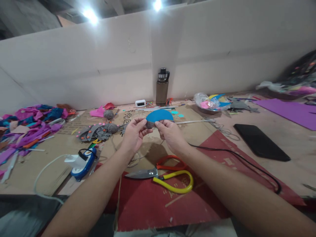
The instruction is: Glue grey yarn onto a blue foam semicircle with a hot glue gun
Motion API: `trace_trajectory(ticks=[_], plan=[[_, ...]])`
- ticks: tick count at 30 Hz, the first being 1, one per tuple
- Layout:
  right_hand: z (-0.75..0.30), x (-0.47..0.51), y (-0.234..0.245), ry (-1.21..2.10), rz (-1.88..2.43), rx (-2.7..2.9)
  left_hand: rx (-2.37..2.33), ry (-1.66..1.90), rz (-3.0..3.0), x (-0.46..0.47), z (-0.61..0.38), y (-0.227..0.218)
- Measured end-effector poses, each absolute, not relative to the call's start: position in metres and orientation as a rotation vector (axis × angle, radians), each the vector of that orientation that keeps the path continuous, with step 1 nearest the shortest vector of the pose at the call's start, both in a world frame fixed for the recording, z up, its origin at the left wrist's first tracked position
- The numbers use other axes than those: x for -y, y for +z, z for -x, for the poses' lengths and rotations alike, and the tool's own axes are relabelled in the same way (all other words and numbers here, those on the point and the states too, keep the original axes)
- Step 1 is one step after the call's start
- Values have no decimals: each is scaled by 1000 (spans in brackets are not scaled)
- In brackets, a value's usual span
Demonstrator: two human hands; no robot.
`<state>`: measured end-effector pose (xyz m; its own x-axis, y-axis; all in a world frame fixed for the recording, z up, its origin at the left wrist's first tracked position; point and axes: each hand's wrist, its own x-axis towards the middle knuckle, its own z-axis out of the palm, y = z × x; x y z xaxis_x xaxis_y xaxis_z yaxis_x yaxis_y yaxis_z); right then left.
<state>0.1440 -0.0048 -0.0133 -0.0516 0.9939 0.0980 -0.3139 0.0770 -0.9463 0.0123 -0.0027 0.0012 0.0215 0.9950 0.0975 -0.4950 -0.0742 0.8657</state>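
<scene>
Between my two hands, raised over the cardboard, is a blue half-round piece point(160, 116) that looks like felt or foam, with a small grey part at its lower left edge. My left hand point(135, 132) pinches its left end between thumb and fingers. At the lower right edge, my right hand point(169, 132) grips it with the thumb on top. Below my hands lie scissors point(157, 173) with one red and one yellow handle, blades pointing left. A pale thin stick point(194, 122) lies to the right of my right hand.
Colourful scraps point(32, 121) pile at the left, near a blue power strip point(84, 164) with a white plug. A bottle point(162, 89) stands against the wall. A black phone point(260, 141), a purple sheet point(291, 112) and a bowl point(212, 111) of pieces lie right.
</scene>
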Motion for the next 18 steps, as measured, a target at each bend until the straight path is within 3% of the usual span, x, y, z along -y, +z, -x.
trace_trajectory(ticks=[8, 18], plan=[[-143, 1, -17, 1268, 899, 1073, -803, 1348, -908, -2, -12, -7], [-161, -17, -25, 1183, 945, 969, -1052, 1593, -1290, -16, 10, -17]])
